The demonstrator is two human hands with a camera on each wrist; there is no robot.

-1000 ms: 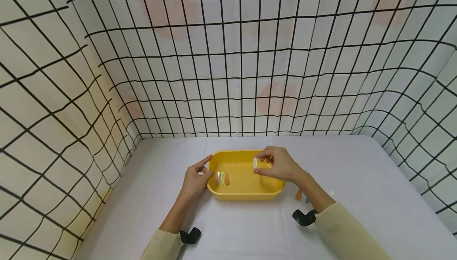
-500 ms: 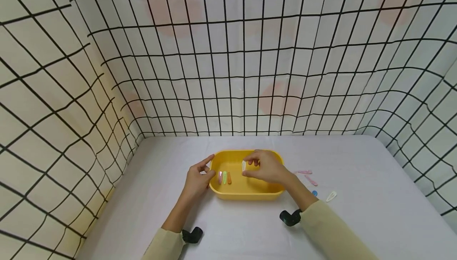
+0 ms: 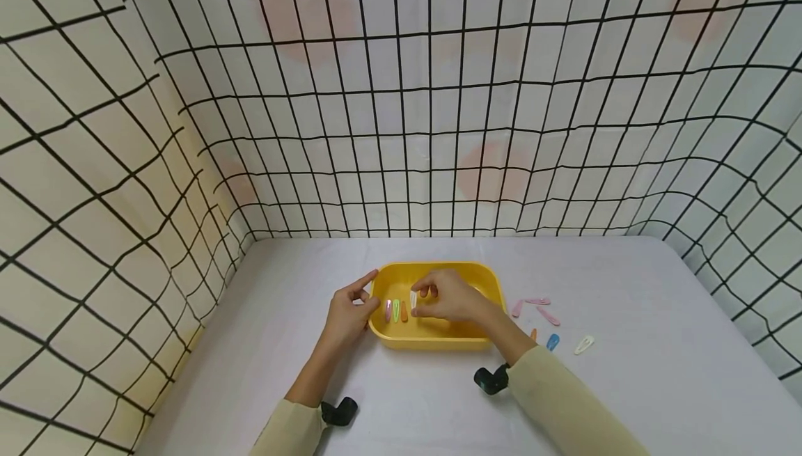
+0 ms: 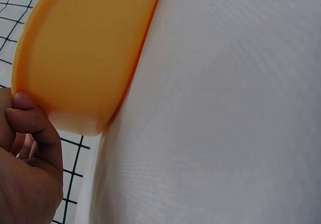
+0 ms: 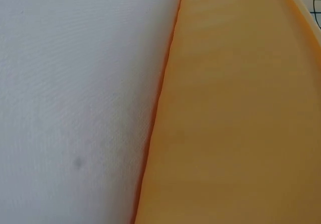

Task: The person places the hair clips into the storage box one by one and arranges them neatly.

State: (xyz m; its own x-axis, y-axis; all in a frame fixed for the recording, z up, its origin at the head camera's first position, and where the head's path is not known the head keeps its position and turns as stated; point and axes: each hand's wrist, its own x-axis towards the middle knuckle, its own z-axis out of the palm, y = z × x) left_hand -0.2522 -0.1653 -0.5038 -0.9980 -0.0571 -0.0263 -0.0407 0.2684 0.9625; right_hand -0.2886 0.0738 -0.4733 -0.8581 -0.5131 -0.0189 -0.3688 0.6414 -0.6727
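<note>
A yellow tray (image 3: 432,345) stands on the white-covered table. My left hand (image 3: 346,315) grips its left rim, and in the left wrist view curled fingers (image 4: 37,126) meet the tray's edge. Inside, a pink-purple hair clip (image 3: 388,310), a green hair clip (image 3: 396,310) and an orange hair clip (image 3: 404,312) stand in a row at the left. Just right of that row, my right hand (image 3: 452,296) pinches a white hair clip (image 3: 413,300) upright between thumb and fingers. Only the tray's outer wall (image 5: 230,113) and the cloth show in the right wrist view, not the hand.
Right of the tray lie several pink hair clips (image 3: 548,315), a blue clip (image 3: 553,342) and a cream clip (image 3: 584,344). Another orange clip (image 3: 534,334) is partly hidden by the right forearm. Black wire mesh (image 3: 429,170) encloses the table's back and sides.
My right hand has moved left across the tray with the white hair clip, up to the row of clips. Loose clips on the right have come into view. The left hand keeps its hold.
</note>
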